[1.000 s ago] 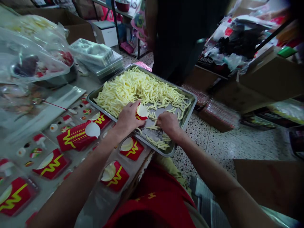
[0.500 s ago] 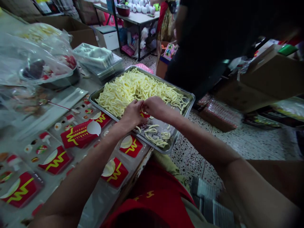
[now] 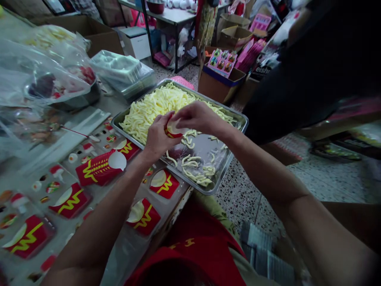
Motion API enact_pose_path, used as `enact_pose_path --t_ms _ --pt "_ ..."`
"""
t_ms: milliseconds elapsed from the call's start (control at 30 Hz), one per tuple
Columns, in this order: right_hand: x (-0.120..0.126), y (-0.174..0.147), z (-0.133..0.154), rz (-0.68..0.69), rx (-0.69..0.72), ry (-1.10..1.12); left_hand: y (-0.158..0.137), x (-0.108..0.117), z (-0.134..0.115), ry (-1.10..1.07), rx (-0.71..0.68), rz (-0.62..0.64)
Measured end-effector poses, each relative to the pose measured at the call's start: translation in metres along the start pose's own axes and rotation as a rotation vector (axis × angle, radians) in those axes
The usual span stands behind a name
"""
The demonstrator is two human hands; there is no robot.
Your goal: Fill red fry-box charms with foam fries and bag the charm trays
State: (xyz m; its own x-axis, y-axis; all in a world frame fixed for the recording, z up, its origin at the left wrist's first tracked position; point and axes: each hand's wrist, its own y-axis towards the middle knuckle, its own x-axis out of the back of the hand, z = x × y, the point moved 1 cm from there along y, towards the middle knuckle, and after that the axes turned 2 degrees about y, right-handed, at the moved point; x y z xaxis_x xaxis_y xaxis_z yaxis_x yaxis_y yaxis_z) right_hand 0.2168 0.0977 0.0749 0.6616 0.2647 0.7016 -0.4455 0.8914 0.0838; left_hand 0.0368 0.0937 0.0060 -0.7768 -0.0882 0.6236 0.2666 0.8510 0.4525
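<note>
My left hand [image 3: 160,137] grips a small red fry carton [image 3: 172,134], its pale inside facing right. The fingers of my right hand [image 3: 198,117] are bent together at the carton's mouth; whatever is between their tips is hidden. Both hands are above a metal tray [image 3: 220,174]. Pale yellow imitation french fries [image 3: 160,105] are heaped along its far side, and a few loose ones [image 3: 193,163] lie near its front corner. A nested stack of red fry cartons [image 3: 99,169] lies left of my left forearm.
Clear blister packs with flat red cartons [image 3: 145,216] and small toy foods cover the table. Plastic trays [image 3: 117,71] and a bagged bowl [image 3: 50,89] stand farther back. A dark-clothed person [image 3: 300,75] is close on the right, and a cardboard box [image 3: 218,85] sits beyond the tray.
My right hand has lifted slightly and drawn back from the left, so the carton's pale opening now shows. The dark-clothed person has shifted right, uncovering boxes behind.
</note>
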Motion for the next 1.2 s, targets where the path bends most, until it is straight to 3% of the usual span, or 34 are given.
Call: enact_pose_path --t_ms 67,133,233,333,467,600,767,833,933,1067,1133,1200 --pt "0.001 -0.021 -0.013 -0.088 -0.090 -0.134 0.001 0.007 0.007 0.016 0.024 0.004" --pt "-0.013 -0.049 -0.031 -0.027 -0.155 -0.256 -0.003 0.013 0.013 0.029 0.067 0.004" --pt "-0.044 -0.082 -0.052 0.075 -0.061 -0.348 -0.011 0.020 0.014 0.033 0.087 0.046" --pt "-0.062 -0.093 -0.058 0.148 0.067 -0.376 -0.018 0.022 0.006 0.025 0.060 0.118" --pt "-0.071 -0.086 -0.051 0.215 0.027 -0.467 -0.023 0.019 0.001 0.077 0.077 0.244" --pt "-0.077 -0.078 -0.044 0.106 -0.149 -0.576 -0.027 0.014 0.005 0.122 0.069 0.380" --pt "-0.064 -0.066 -0.039 -0.193 -0.419 -0.110 -0.032 0.012 0.009 0.141 0.047 0.377" --pt "-0.061 -0.057 -0.029 -0.303 -0.380 -0.028 -0.036 0.007 0.003 0.154 0.046 0.352" --pt "-0.067 -0.041 -0.007 -0.340 -0.295 -0.173 -0.042 0.002 -0.010 0.191 0.065 0.251" --pt "-0.081 -0.027 0.025 -0.154 -0.133 -0.135 -0.053 0.014 -0.021 0.226 0.146 0.099" --pt "-0.084 -0.025 0.039 0.002 0.017 -0.063 -0.061 0.031 -0.021 0.238 0.210 0.057" --pt "-0.088 -0.026 0.052 0.039 0.134 -0.052 -0.074 0.053 -0.019 0.249 0.268 0.029"
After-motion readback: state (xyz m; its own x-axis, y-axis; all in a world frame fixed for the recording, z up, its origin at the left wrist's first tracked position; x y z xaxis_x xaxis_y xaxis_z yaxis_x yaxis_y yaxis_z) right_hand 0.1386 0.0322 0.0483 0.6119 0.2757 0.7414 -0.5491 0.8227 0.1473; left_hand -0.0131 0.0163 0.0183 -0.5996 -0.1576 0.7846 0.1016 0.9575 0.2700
